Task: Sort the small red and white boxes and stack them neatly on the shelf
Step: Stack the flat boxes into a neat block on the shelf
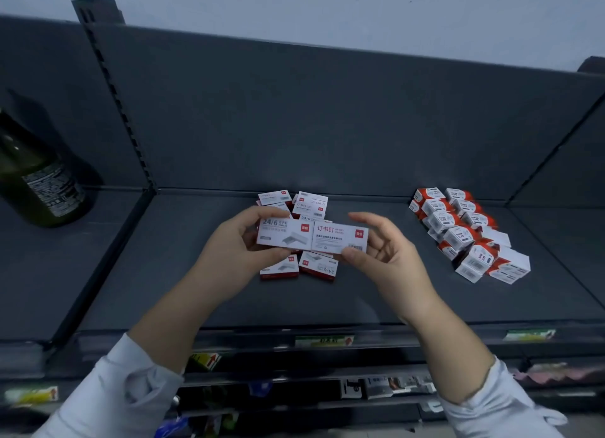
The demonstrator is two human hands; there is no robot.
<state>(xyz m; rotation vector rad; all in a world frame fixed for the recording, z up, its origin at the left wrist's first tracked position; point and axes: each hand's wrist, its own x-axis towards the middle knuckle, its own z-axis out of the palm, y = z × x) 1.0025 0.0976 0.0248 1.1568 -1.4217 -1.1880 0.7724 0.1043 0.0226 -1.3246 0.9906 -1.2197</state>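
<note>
I hold two flat white staple boxes side by side above the dark shelf (pixel 229 300). My left hand (pixel 239 251) grips the left staple box (pixel 283 233), marked 24/6. My right hand (pixel 383 251) pinches the right staple box (pixel 339 238) between thumb and fingers. The two boxes touch end to end. Below and behind them lies a loose pile of staple boxes (pixel 309 205), some with their red sides showing, partly hidden by my hands. A second group of taller red and white boxes (pixel 465 231) stands in rough rows at the right of the shelf.
A dark green glass bottle (pixel 36 179) stands on the neighbouring shelf section at the left, past an upright divider (pixel 114 87). Price labels (pixel 324 341) line the shelf's front edge. Lower shelves with goods show beneath.
</note>
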